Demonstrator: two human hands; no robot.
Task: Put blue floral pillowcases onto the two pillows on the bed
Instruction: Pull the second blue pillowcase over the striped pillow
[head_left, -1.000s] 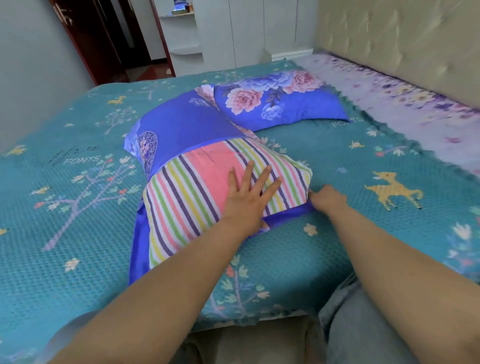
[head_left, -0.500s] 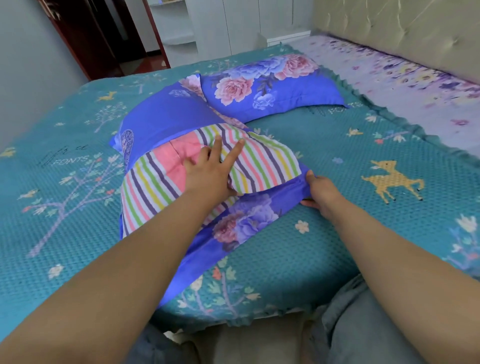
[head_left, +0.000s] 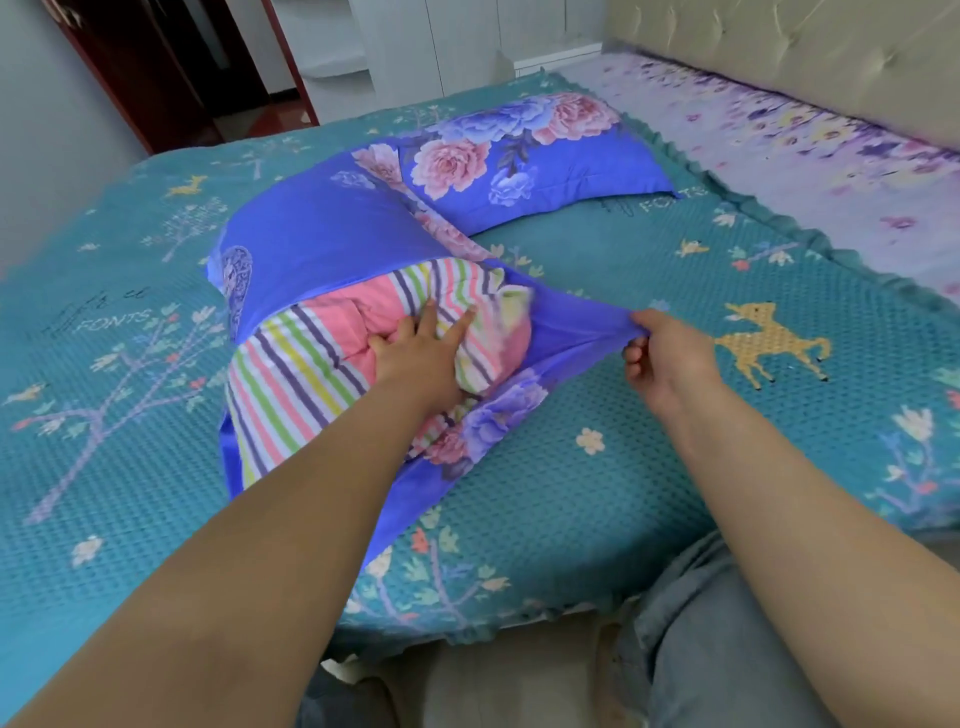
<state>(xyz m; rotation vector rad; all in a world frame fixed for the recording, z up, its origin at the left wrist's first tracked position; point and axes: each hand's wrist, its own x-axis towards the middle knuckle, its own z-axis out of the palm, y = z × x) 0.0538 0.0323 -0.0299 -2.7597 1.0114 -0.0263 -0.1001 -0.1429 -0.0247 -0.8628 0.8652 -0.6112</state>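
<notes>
1. Pillowcases, blue floral, on the teal bedspread (head_left: 597, 499): one already on the far pillow (head_left: 524, 156) at 12 o'clock; the second pillowcase (head_left: 322, 244) lies centre, half drawn over the striped pillow (head_left: 291, 384).
2. Striped pillow: far end inside the case, near end bare toward 7 o'clock. The corner by the opening is bunched into a soft lump.
3. Left hand (head_left: 415, 353): flat on the bunched corner, fingers spread, pressing it toward the case mouth.
4. Right hand (head_left: 665, 353): at 3 o'clock of the pillow, thumb and curled fingers pinching the case's open edge, stretching it out taut and slightly lifted.
5. Risk, my judgement: the wadded corner may stay folded inside and leave a lump, since it is being stuffed rather than laid flat. The pinched hem could also slip if the pull outruns the push.
6. Risk: the lower flap of the case lies trapped under the pillow near 6 o'clock; it may drag and twist.
7. Hard to make out: how deep the pillow sits, the left thumb, and the case's closure type.
</notes>
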